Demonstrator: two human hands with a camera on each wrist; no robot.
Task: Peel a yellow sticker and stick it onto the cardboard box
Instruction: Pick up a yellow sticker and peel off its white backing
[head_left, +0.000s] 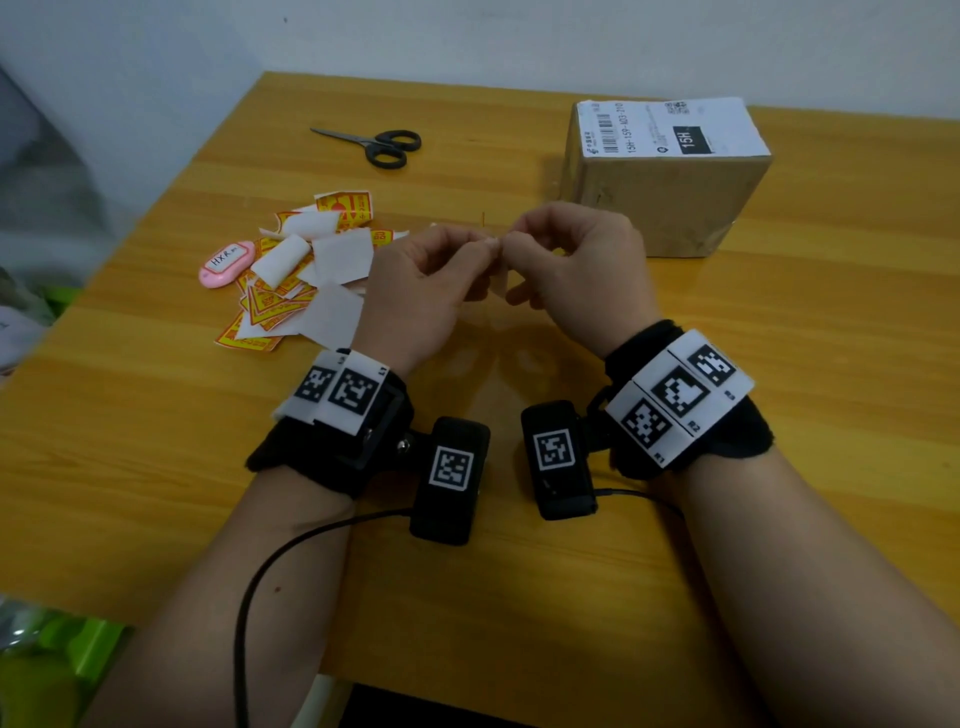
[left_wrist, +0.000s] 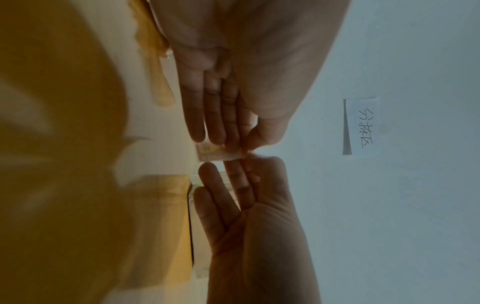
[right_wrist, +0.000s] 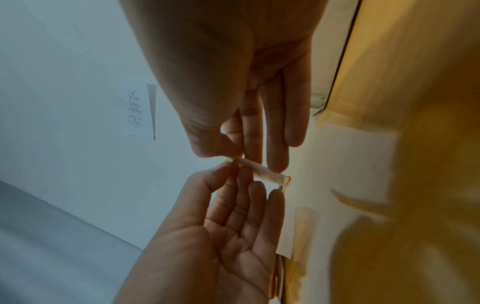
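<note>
Above the middle of the table my left hand and right hand meet fingertip to fingertip. Between them is one small yellow sticker on pale backing, seen edge-on in the right wrist view. Each hand pinches the same corner of it with thumb and forefinger while the other fingers stay loosely extended. The cardboard box with a white shipping label on top stands behind my right hand, apart from it. Whether sticker and backing have separated is hidden by the fingertips.
A pile of yellow stickers and white backing papers lies left of my left hand, with a pink tag beside it. Black scissors lie further back. The wooden table ends close to my body.
</note>
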